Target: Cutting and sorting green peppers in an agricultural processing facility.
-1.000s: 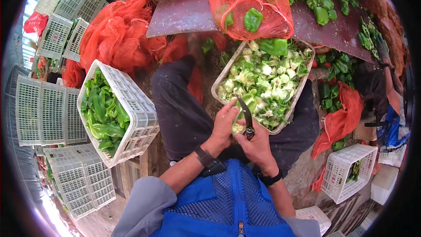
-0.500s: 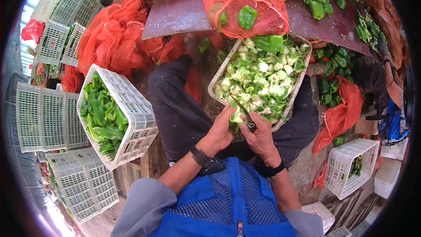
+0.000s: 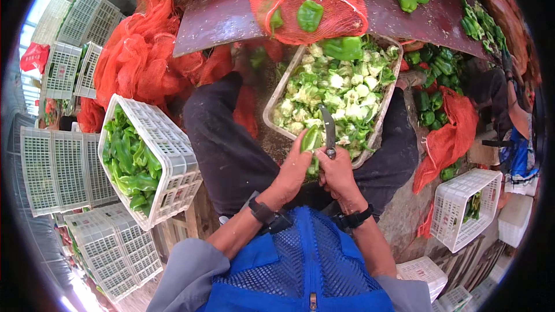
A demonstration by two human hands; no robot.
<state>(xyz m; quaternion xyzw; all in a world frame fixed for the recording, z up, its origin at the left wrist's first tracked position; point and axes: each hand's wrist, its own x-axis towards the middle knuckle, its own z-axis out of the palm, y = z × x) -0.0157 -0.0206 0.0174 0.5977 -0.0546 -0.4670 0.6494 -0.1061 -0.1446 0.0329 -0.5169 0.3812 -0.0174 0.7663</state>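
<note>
Apparently partway: left hand (image 3: 293, 169) holds a pepper piece (image 3: 310, 140) at the near edge of the tray (image 3: 268, 114), right hand (image 3: 340, 175) grips the knife (image 3: 330, 128), trimmings (image 3: 350, 91) heaped inside, far-edge whole pepper (image 3: 345, 49) looks uncut.

Your left hand (image 3: 293, 169) grips a green pepper piece (image 3: 310, 138), fingers wrapped about it, while your right hand (image 3: 339, 174) is closed around the handle of a knife (image 3: 330, 129), whose dark curved blade points away from you, just beside the piece. Both hands are close to the near edge of a pale tray (image 3: 276, 129) between your legs, heaped with whitish cores and green scraps (image 3: 350, 86). A whole green pepper (image 3: 343, 48) lies at its far end, near a red mesh sack (image 3: 341, 8). Left of you, a white crate (image 3: 167, 156) holds long green peppers (image 3: 130, 156).
</note>
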